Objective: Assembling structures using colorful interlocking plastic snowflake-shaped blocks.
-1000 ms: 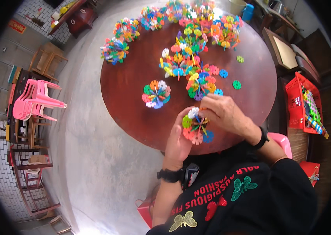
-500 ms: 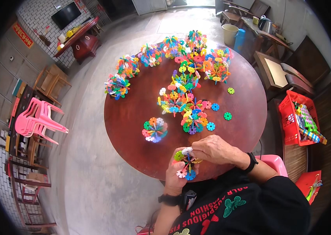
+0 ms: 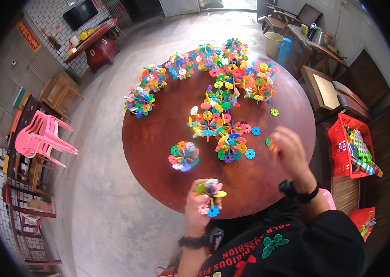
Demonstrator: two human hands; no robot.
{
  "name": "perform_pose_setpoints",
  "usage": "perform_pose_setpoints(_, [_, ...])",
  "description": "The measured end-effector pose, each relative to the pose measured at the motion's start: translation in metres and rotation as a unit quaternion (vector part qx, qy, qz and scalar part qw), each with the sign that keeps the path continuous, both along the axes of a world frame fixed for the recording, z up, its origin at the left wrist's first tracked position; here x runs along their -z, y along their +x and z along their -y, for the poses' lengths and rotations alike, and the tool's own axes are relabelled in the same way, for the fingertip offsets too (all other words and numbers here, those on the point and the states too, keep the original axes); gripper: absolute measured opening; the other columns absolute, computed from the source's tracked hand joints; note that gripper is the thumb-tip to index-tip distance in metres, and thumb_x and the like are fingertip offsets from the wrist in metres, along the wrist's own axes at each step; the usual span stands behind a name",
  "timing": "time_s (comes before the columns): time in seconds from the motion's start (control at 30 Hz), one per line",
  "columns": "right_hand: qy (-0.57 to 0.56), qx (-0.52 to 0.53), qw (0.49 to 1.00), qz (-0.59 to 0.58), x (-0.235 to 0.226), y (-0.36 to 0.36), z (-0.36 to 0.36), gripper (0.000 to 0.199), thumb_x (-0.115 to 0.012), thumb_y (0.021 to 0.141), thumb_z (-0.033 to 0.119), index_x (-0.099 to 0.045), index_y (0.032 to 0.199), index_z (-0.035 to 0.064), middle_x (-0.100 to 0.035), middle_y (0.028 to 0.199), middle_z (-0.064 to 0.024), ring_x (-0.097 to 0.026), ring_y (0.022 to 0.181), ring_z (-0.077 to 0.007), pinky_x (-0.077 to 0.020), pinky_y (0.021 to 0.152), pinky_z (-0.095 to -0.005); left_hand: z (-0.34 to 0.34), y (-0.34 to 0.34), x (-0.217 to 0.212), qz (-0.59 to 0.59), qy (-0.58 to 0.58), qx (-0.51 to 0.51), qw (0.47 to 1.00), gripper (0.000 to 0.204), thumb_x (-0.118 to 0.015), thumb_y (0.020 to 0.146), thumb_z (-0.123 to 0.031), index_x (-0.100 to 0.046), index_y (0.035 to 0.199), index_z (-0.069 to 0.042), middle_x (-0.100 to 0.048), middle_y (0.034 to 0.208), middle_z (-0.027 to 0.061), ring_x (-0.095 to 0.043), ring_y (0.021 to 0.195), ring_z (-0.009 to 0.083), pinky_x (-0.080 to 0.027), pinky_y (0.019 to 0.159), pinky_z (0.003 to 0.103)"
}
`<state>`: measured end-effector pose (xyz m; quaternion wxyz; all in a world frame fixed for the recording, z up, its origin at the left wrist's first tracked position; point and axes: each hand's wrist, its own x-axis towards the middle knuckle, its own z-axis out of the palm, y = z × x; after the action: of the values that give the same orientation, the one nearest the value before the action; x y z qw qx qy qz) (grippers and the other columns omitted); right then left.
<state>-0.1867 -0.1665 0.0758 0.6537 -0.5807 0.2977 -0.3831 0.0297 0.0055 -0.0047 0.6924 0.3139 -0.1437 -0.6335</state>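
The flower-disc cluster (image 3: pixel 212 199) is seen in the head view, held up at the near edge of the round table (image 3: pixel 151 154). It is gripped by the left hand (image 3: pixel 195 205), whose fingers and thumb are clamped on its side; green, white, pink, yellow and blue discs are shown around its middle. The right hand (image 3: pixel 292 154) is raised over the right part of the table, well apart from the cluster. Its fingers are curled, but they are blurred; an orange patch is seen at their tips, and whether a disc is pinched there cannot be told.

A green disc (image 3: pixel 267 142) on the table's right part is partly hidden by that hand. A light green disc (image 3: pixel 274 112) is laid farther back on the same part, and two blue discs, an upper blue disc (image 3: pixel 256 131) and a lower blue disc (image 3: pixel 250 153), are placed nearer the table's middle. A finished-looking disc ball (image 3: pixel 184 156) is set alone on the table's left front part. Other multicoloured disc balls (image 3: pixel 180 65) are lined along the table's far left and far edges and down its middle. Beyond the table's right edge, a red basket (image 3: pixel 340 152) is filled with coloured pieces; to the table's left, pink stools (image 3: pixel 33 136) are stacked.
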Motion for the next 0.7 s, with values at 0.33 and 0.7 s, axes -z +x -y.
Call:
perform_pose_setpoints(0.33, [-0.377,0.026,0.863,-0.336,0.063,-0.036,0.081,0.01,-0.065,0.078,0.005,-0.057,0.085,0.0041,-0.06,0.077,-0.0113,-0.06,0.075,-0.0302,-0.0479,0.065,-0.0371,0.004,0.007,0.03,-0.064,-0.023,-0.055,0.996,0.045,-0.061,0.088,-0.029,-0.052,0.125,-0.005,-0.062,0.112,0.0123,-0.064,0.086,0.0308,-0.055,0.069,0.042])
perform_pose_setpoints(0.7, [-0.443,-0.17,0.832,-0.288,0.032,-0.033,0.001,0.043,-0.067,0.085,0.039,-0.052,0.111,0.0076,-0.058,0.099,-0.0145,-0.062,0.089,-0.035,-0.0516,0.073,-0.0432,0.021,-0.042,-0.004,0.153,-0.002,0.073,0.985,0.057,-0.055,0.091,-0.024,-0.031,0.14,-0.008,-0.059,0.113,0.0146,-0.063,0.085,0.021,-0.055,0.072,0.032])
